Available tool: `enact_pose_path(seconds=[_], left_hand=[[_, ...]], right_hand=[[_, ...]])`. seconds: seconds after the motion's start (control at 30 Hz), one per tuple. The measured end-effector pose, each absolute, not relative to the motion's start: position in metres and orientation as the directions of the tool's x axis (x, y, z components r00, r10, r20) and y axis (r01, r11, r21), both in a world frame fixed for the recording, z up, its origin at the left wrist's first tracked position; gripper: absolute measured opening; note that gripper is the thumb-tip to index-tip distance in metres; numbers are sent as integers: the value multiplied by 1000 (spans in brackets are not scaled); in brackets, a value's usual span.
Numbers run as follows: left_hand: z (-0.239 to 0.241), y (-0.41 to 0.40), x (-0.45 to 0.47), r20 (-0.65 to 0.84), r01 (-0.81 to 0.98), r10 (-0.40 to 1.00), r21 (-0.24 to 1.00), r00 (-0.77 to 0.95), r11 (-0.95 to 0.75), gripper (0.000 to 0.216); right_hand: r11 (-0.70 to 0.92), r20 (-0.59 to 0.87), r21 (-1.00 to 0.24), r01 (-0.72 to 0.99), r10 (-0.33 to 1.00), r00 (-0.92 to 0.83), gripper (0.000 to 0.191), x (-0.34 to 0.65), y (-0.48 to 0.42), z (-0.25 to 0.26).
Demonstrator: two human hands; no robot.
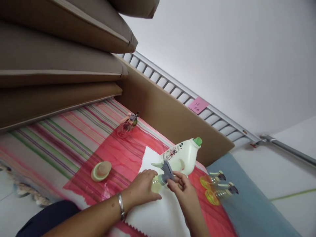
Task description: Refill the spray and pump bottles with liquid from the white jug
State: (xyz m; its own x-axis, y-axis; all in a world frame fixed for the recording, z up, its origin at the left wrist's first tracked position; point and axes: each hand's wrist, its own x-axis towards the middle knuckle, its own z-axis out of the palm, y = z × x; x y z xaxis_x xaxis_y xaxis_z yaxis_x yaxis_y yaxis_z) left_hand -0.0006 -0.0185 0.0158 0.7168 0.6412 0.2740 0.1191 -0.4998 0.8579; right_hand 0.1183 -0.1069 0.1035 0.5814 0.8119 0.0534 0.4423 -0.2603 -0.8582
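Between my two hands is a small clear spray bottle (156, 185) with pale yellow liquid and a grey and light green trigger head (168, 171). My left hand (143, 187), a silver bangle at its wrist, wraps around the bottle's body. At the trigger head, the fingers of my right hand (181, 186) pinch the grey part. Just behind them a large white jug (190, 154) with a green spout stands on a white sheet with a zigzag edge (158, 217). The bottle's lower part is hidden by my left hand.
Several spray bottles stand about: clear ones at the back (125, 128) and two with yellow liquid (213, 197) at the right. A round cream cap-like piece (101, 171) lies left on the red sheet (116, 154). Stacked brown cushions (61, 56) and a tan board (163, 108) border the striped cloth (61, 131).
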Motion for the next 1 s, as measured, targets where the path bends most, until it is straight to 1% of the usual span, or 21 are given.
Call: enact_pose_path(seconds=[0.07,0.13,0.27,0.37,0.47,0.53,0.63,0.7,0.77,0.83,1.0], left_hand=[[16,-18,0,277,117,643,859,714,-499,63],[16,-19,1,293,109,627,847,722,-521,62],[14,-22,2,308,107,625,837,718,-536,59],[12,-22,2,304,104,631,845,713,-525,57],[11,-20,3,314,71,607,848,730,-525,61],[12,-18,5,321,42,575,848,752,-529,63],[16,-17,5,335,14,544,842,769,-539,60],[19,-17,4,338,11,538,840,772,-543,59],[20,-17,3,332,17,538,840,775,-543,59],[21,-16,4,324,25,542,842,776,-539,57],[18,-14,7,299,34,558,860,774,-509,55]], right_hand=[[-210,12,-939,273,772,635,53,118,-108,89],[-193,-4,-959,208,742,670,49,115,-108,73],[-158,52,-960,231,712,700,35,105,-102,51],[-139,80,-957,254,716,694,33,104,-100,48],[-106,62,-969,221,766,640,45,112,-103,51],[-74,31,-986,152,807,590,55,119,-106,51],[-48,-2,-996,73,849,528,60,124,-109,47],[-38,8,-997,73,837,547,60,123,-109,44],[-17,39,-996,87,798,601,61,120,-108,44],[-21,48,-994,104,781,623,58,118,-108,48],[-170,-25,-964,205,823,568,44,121,-110,55]])
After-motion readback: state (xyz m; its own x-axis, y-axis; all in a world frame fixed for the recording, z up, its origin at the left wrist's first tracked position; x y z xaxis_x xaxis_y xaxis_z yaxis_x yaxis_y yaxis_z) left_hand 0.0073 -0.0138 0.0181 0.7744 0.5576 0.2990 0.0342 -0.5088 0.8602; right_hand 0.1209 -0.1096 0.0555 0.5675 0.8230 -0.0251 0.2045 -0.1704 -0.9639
